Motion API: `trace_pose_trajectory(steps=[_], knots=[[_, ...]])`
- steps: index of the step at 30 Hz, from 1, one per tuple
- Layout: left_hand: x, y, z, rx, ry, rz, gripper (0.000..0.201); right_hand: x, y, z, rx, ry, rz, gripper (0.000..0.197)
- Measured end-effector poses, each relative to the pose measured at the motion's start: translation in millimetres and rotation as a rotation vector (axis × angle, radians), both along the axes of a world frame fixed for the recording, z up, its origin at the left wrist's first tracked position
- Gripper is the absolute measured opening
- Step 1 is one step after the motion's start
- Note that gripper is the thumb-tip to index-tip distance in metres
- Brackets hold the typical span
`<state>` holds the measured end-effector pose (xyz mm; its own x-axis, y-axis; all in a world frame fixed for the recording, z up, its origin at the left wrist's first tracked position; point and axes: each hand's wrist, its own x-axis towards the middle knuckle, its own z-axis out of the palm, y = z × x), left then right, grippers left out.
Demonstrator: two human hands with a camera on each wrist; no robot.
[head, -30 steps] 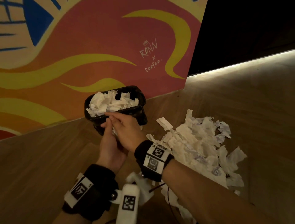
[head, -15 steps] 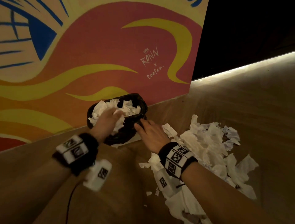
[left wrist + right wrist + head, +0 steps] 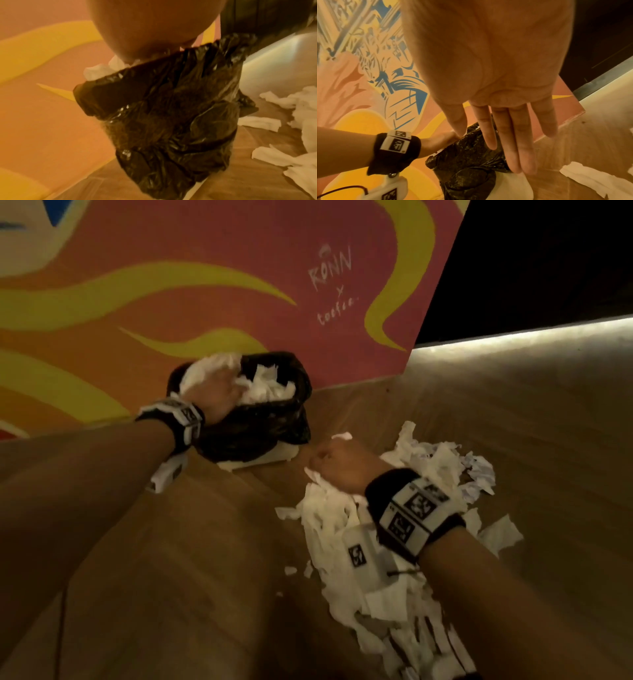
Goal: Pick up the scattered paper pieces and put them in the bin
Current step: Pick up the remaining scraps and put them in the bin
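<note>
A black-lined bin (image 3: 253,426) heaped with white paper (image 3: 270,386) stands on the wooden floor by the painted wall. My left hand (image 3: 214,392) is sunk into the paper at the bin's left side, and its fingers are buried out of sight. The left wrist view shows only the palm (image 3: 145,33) above the bin liner (image 3: 163,115). A pile of torn paper pieces (image 3: 428,467) lies to the right of the bin. My right hand (image 3: 337,463) hovers over the pile's near-left edge. In the right wrist view its fingers (image 3: 513,142) are straight and hold nothing.
The orange and yellow mural wall (image 3: 205,285) rises directly behind the bin. A dark panel (image 3: 548,251) with a lit strip at its foot runs along the right. The bin's white base (image 3: 260,460) shows under the liner. Small scraps (image 3: 291,570) lie on the floor.
My left hand has gone from the bin's rim down into the paper inside. My right hand has drawn back from the bin's front to the edge of the floor pile.
</note>
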<state>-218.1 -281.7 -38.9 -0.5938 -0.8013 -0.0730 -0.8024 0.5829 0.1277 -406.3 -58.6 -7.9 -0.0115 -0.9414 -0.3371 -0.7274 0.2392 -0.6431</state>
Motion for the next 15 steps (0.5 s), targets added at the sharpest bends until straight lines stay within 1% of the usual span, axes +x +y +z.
trace_pose_trajectory(steps=[2,3,4,5,7,9,10,13,14,15], knots=[[-2,1,6,-0.166,0.025,-0.039,0.033,-3,1,3,0.035,-0.036,-0.022,0.037],[-2,-1,6,-0.23,0.04,-0.061,0.029,-3,0,4,0.041,-0.035,-0.029,0.036],[-1,-2,12,-0.245,0.023,-0.038,0.027,-3,-2,4,0.04,-0.024,-0.032,0.034],[2,-7,9,-0.218,0.042,-0.015,0.028,-3,-5,3,0.04,-0.001,-0.031,0.033],[2,-6,7,-0.077,0.007,0.097,0.029,-1,-7,-2,0.04,0.049,-0.027,0.035],[2,-3,5,-0.005,-0.004,0.153,0.036,-1,-10,-6,0.057,0.047,-0.009,0.034],[1,2,8,-0.013,0.003,0.145,0.039,-3,-10,-7,0.08,0.009,-0.004,0.033],[4,21,15,-0.185,0.08,0.071,0.046,-22,2,-11,0.124,-0.16,-0.082,0.026],[7,31,15,-0.257,0.111,0.04,0.046,-32,12,-18,0.116,-0.17,-0.122,0.024],[8,44,15,-0.316,0.169,-0.005,0.045,-42,25,-28,0.102,-0.137,-0.152,0.022]])
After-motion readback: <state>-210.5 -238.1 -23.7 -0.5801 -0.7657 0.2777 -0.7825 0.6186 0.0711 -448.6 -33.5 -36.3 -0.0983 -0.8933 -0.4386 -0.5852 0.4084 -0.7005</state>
